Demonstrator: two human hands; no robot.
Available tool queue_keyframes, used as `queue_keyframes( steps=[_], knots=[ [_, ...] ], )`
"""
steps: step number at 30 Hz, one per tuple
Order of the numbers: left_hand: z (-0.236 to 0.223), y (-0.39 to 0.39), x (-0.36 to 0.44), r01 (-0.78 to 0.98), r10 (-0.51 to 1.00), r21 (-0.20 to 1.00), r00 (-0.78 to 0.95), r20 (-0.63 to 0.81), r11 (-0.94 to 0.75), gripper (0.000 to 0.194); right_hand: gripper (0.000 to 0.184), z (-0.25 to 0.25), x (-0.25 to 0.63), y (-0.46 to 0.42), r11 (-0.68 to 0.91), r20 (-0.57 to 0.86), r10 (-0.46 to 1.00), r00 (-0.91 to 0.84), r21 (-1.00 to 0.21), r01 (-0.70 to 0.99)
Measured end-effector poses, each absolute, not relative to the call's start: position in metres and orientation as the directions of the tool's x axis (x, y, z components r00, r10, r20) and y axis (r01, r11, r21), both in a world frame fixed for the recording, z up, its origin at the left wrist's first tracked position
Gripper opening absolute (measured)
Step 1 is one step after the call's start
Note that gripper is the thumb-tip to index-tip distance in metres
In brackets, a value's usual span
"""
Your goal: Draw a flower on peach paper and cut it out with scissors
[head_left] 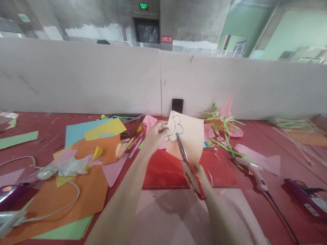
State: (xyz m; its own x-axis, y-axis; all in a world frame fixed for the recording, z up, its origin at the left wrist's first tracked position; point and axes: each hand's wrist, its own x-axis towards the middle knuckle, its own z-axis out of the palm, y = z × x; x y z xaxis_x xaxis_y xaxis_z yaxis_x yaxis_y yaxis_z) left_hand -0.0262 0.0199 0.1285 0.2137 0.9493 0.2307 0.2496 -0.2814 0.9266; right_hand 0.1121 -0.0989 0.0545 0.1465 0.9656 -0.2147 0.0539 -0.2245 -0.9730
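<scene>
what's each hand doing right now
Left hand: closed, holding the paper by its edge.
Right hand: closed on the scissors.

Two hands (156, 134) (198, 171), one pair of scissors (183, 150), one drawn-on sheet (194, 135)

Beyond the hands, one phone (177, 105); to their right, one cone-topped paper figure (226, 108), one pale handheld tool (258, 176), one purple device (304, 196); to their left, a second purple device (12, 195).

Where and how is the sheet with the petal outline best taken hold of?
Probably at the left edge of the sheet, pinched from the left, as the left hand holds it. The scissors meet it from below, tips up, so gripping there likely keeps fingers beside the blades' line.
</scene>
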Motion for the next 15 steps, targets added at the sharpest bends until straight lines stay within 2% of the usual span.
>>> queue_keyframes(
  steps=[15],
  knots=[
    [0.1259,0.0247,-0.0267,0.204,0.957,0.945,0.195,0.217,-0.256,0.028,0.046,0.0511,0.1135,-0.0991,-0.171,-0.132,0.973,0.188,-0.963,0.207]
  ],
)
